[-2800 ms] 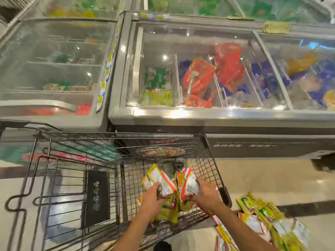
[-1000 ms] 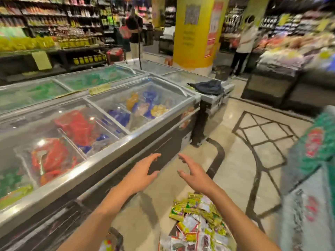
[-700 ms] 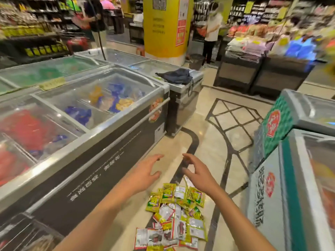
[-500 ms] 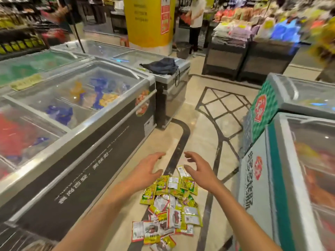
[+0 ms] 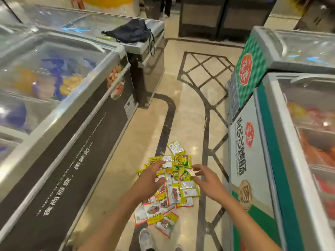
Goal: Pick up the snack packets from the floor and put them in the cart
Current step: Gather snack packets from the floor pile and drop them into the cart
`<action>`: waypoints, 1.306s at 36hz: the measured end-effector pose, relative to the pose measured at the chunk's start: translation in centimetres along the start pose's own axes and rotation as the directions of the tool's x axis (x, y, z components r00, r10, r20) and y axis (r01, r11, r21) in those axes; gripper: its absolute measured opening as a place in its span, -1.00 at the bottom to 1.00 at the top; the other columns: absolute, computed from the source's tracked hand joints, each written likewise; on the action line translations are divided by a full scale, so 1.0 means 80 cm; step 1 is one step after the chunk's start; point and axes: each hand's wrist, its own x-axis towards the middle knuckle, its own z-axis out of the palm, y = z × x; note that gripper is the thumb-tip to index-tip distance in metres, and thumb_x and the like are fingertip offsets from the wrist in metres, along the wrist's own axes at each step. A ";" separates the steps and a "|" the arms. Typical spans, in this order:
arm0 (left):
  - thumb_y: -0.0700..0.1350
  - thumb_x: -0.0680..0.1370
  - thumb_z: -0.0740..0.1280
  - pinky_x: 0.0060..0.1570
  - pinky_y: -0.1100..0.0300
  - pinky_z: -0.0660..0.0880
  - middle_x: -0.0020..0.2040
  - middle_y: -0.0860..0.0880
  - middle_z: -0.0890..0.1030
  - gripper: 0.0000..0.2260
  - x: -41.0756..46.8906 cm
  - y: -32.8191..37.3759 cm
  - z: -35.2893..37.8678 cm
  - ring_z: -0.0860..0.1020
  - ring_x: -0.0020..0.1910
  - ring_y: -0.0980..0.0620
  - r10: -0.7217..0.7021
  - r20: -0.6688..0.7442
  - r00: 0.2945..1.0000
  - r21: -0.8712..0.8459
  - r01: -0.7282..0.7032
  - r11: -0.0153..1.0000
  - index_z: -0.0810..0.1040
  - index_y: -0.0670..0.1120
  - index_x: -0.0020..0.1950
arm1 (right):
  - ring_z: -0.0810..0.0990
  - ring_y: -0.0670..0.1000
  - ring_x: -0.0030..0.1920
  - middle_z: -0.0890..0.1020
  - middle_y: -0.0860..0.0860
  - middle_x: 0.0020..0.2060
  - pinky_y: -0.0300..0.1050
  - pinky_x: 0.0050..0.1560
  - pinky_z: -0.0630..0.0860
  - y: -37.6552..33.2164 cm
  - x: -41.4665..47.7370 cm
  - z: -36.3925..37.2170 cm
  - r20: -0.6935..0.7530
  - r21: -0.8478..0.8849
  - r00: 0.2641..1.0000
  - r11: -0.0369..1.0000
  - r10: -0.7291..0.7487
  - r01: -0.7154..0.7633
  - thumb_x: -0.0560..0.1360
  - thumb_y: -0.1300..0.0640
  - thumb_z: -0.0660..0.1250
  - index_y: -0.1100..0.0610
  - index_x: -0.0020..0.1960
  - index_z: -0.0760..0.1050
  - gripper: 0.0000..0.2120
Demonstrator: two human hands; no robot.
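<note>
A heap of yellow, red and silver snack packets [image 5: 174, 185] lies on the beige floor between two rows of freezers. My left hand [image 5: 149, 176] hangs over the heap's left side, fingers loosely spread, holding nothing. My right hand [image 5: 207, 180] hovers above the heap's right edge, fingers spread and slightly bent, also empty. Whether either hand touches the packets I cannot tell. The cart is out of view.
A long glass-topped chest freezer [image 5: 59, 109] runs along the left, a dark bag [image 5: 129, 32] lying on the smaller one behind it. Green-and-white freezers [image 5: 262, 142] stand close on the right. My shoe [image 5: 146, 239] shows below the heap. Open floor continues ahead.
After releasing packets in the cart, I turned right to the floor heap. Over the last second both empty hands dropped from above the floor to just over the packets.
</note>
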 end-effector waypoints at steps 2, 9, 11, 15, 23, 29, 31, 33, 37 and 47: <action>-0.10 0.56 0.34 0.30 0.22 0.34 0.40 0.01 0.44 -0.50 0.006 -0.022 0.002 0.42 0.36 0.08 -0.025 0.022 0.999 -0.018 0.025 1.000 0.31 0.03 0.49 | 0.55 -0.08 0.08 0.54 -0.03 0.13 -0.33 0.06 0.42 0.012 0.010 0.015 0.017 -0.005 0.999 0.999 0.050 -0.049 0.52 0.15 0.35 0.06 0.26 0.45 -0.68; -0.13 0.57 0.33 0.27 0.25 0.32 0.38 -0.03 0.47 -0.53 0.028 -0.104 0.015 0.45 0.35 0.03 -0.155 0.108 0.982 -0.043 0.161 0.986 0.34 0.03 0.47 | 0.52 -0.07 0.02 0.53 -0.02 0.11 -0.48 -0.08 0.36 0.041 0.035 0.074 0.064 -0.054 0.974 0.975 0.219 -0.216 0.52 0.22 0.31 0.08 0.24 0.46 -0.70; -0.13 0.57 0.32 0.24 0.28 0.32 0.38 -0.05 0.48 -0.53 0.031 -0.122 0.020 0.44 0.35 0.03 -0.189 0.138 0.972 -0.031 0.195 0.980 0.34 0.03 0.48 | 0.51 -0.07 0.03 0.52 -0.02 0.11 -0.54 -0.11 0.35 0.048 0.040 0.089 0.081 -0.060 0.963 0.966 0.256 -0.252 0.53 0.22 0.30 0.11 0.27 0.46 -0.69; -0.14 0.57 0.31 0.21 0.36 0.30 0.43 -0.04 0.42 -0.50 0.040 -0.148 0.027 0.41 0.39 0.04 -0.215 0.182 0.960 -0.052 0.227 0.972 0.32 0.06 0.49 | 0.52 -0.13 -0.01 0.53 -0.04 0.12 -0.48 -0.12 0.36 0.061 0.049 0.110 0.117 -0.077 0.940 0.947 0.320 -0.313 0.53 0.16 0.32 0.07 0.29 0.44 -0.66; -0.10 0.52 0.38 0.26 0.22 0.37 0.30 -0.06 0.45 -0.42 0.075 -0.184 0.051 0.44 0.29 -0.01 -0.242 0.227 0.943 -0.049 0.259 0.965 0.27 0.15 0.50 | 0.51 -0.08 0.04 0.54 0.04 0.17 -0.54 -0.18 0.35 0.096 0.107 0.135 0.211 -0.216 0.900 0.916 0.382 -0.338 0.53 0.16 0.29 0.10 0.29 0.45 -0.66; -0.06 0.49 0.42 0.34 0.13 0.37 0.36 -0.02 0.42 -0.39 0.108 -0.233 0.113 0.39 0.37 -0.01 -0.299 0.244 0.923 -0.043 0.318 0.947 0.29 0.15 0.49 | 0.54 -0.01 0.13 0.57 0.03 0.18 -0.28 0.07 0.41 0.157 0.160 0.166 0.257 -0.281 0.881 0.903 0.397 -0.326 0.51 0.15 0.28 0.11 0.28 0.47 -0.66; -0.04 0.46 0.42 0.37 0.06 0.37 0.41 0.00 0.40 -0.37 0.122 -0.260 0.145 0.38 0.41 -0.01 -0.289 0.255 0.923 -0.037 0.308 0.951 0.28 0.15 0.50 | 0.55 0.01 0.10 0.59 0.06 0.15 -0.24 0.06 0.41 0.192 0.179 0.183 0.253 -0.295 0.881 0.899 0.400 -0.324 0.50 0.17 0.29 0.14 0.25 0.48 -0.68; -0.03 0.48 0.39 0.36 0.02 0.38 0.46 -0.01 0.35 -0.35 0.137 -0.289 0.183 0.34 0.43 -0.01 -0.288 0.289 0.913 -0.004 0.302 0.953 0.23 0.16 0.52 | 0.55 0.02 0.07 0.59 0.06 0.12 -0.23 0.04 0.41 0.234 0.198 0.203 0.259 -0.306 0.873 0.893 0.412 -0.331 0.50 0.17 0.30 0.14 0.23 0.48 -0.70; 0.07 0.50 0.35 0.32 -0.02 0.41 0.48 -0.02 0.33 -0.35 0.182 -0.358 0.272 0.33 0.43 -0.04 -0.283 0.346 0.895 0.137 0.250 0.958 0.17 0.17 0.54 | 0.54 0.00 0.08 0.57 0.05 0.14 -0.20 0.05 0.43 0.344 0.242 0.252 0.284 -0.364 0.852 0.872 0.440 -0.328 0.50 0.10 0.30 0.07 0.24 0.46 -0.68; 0.08 0.48 0.37 0.27 0.04 0.44 0.40 -0.06 0.39 -0.36 0.302 -0.531 0.535 0.38 0.38 -0.09 -0.203 0.440 0.875 0.252 0.097 0.963 0.20 0.18 0.52 | 0.27 0.10 0.44 0.30 0.13 0.44 -0.13 0.39 0.24 0.624 0.357 0.373 0.305 -0.511 0.857 0.831 0.415 -0.220 0.44 0.11 0.39 0.15 0.49 0.17 -0.29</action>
